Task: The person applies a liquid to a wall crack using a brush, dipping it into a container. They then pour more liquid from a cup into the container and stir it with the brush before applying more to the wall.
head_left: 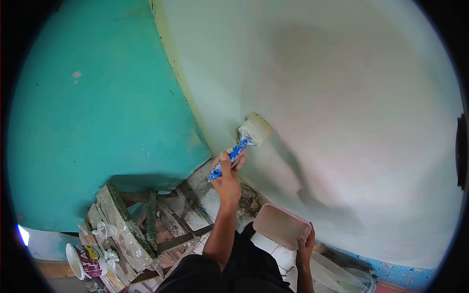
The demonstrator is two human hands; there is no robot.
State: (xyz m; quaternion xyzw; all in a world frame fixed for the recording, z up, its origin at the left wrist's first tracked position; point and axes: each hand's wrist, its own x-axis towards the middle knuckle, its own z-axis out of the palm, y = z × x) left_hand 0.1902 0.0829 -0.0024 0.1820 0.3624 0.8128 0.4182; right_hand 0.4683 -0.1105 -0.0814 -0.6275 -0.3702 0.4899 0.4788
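Observation:
My left hand [227, 178] is closed around the blue handle of a wide paintbrush [254, 131]. Its paint-caked bristles are at the pale wall [342, 97], close to the corner, with a shadow falling beside them. Lower and to the right, my right hand [305, 242] grips the right edge of a shallow pinkish tray [279, 225]. The thumb shows over the tray's rim, and the other fingers are partly behind it.
A turquoise wall [107, 112] meets the pale one in a corner. Below stands a worn wooden stool [119, 232], paint-splattered, with a printed tub [90, 261] and crumpled clear plastic [103, 229] on it. Clear plastic containers [337, 274] lie at lower right.

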